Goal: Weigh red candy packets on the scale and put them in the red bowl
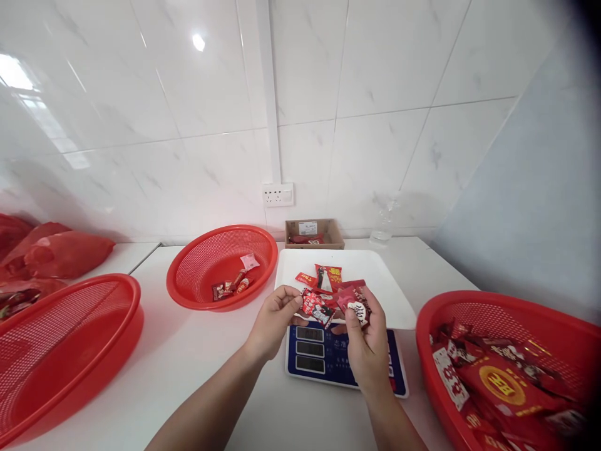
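My left hand [277,319] pinches a small red candy packet [318,308] with a black-and-white print by its left edge. Beside it, my right hand [369,341] is closed around several red packets, one of them a red packet with a white patch [357,312]. Both hands are over the front edge of the white weighing pan [387,294] of a digital scale [323,357]. Behind the hands, more red packets lie on the pan, among them a red-and-yellow packet [328,275]. My right hand covers part of the scale's blue panel.
A red basket [436,307] full of packets stands at right. Another red basket [188,260] with several packets is left of the scale; a third red basket [79,313] is at far left. Behind are a cardboard box [335,235], a clear bottle [382,225] and red bags [70,250].
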A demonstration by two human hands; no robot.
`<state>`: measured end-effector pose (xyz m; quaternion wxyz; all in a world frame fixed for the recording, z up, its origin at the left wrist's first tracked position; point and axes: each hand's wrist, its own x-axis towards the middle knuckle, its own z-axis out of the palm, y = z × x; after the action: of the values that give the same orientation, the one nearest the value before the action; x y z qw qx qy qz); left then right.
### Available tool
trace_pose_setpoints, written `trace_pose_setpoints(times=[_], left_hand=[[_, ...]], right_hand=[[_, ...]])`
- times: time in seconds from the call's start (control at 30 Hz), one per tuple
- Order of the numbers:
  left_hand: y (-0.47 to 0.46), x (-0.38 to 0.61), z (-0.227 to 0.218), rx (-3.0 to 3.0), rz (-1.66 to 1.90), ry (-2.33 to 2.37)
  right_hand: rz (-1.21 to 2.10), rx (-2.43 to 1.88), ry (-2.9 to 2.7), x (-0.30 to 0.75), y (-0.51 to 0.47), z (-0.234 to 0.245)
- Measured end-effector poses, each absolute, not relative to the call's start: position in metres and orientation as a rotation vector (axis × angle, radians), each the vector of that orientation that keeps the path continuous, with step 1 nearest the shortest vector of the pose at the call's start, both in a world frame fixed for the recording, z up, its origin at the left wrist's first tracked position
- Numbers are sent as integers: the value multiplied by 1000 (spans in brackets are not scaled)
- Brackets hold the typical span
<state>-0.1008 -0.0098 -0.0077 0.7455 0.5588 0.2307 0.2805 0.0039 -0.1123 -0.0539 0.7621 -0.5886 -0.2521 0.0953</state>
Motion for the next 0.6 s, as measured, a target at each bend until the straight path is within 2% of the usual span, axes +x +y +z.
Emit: trace_pose_setpoints(times=[0.13,0.37,0.47,0.6], left_hand=[[-10,-104,-7,1170,609,513],[-21,-99,-9,1270,570,425],[-23,-101,-11,1499,592,420],[-8,-117,-9,2127,862,545]], right_hand=[[190,-1318,-551,7,-113,-53],[393,-1361,-720,4,-116,-50],[399,-1394,-714,4,-116,-50],[323,-1415,-596,8,-115,-55]])
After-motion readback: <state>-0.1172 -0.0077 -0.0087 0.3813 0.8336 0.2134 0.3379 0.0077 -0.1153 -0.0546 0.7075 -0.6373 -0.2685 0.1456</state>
